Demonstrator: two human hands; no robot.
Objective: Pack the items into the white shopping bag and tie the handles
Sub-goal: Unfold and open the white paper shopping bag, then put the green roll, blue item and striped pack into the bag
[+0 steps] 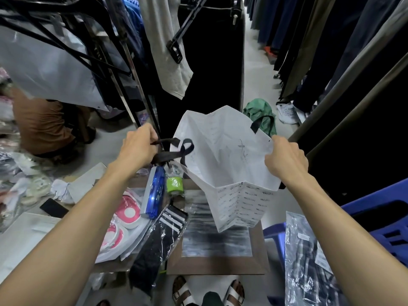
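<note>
1. The left hand (138, 143) is closed around the black ribbon handles (170, 149) at one side of the white paper shopping bag (223, 155).
2. The right hand (287, 160) pinches the bag's opposite top edge, so the bag hangs spread open between the hands.
3. Below the left hand lie a blue plastic-wrapped package (154, 195), a lime-green tape roll (174, 184), bagged black-and-white striped socks (159, 237) and pink-and-white packaged items (123, 219).

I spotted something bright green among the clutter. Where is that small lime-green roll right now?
The small lime-green roll sits left of centre on the table, right of the blue plastic-wrapped packet, just below the left hand.
</note>
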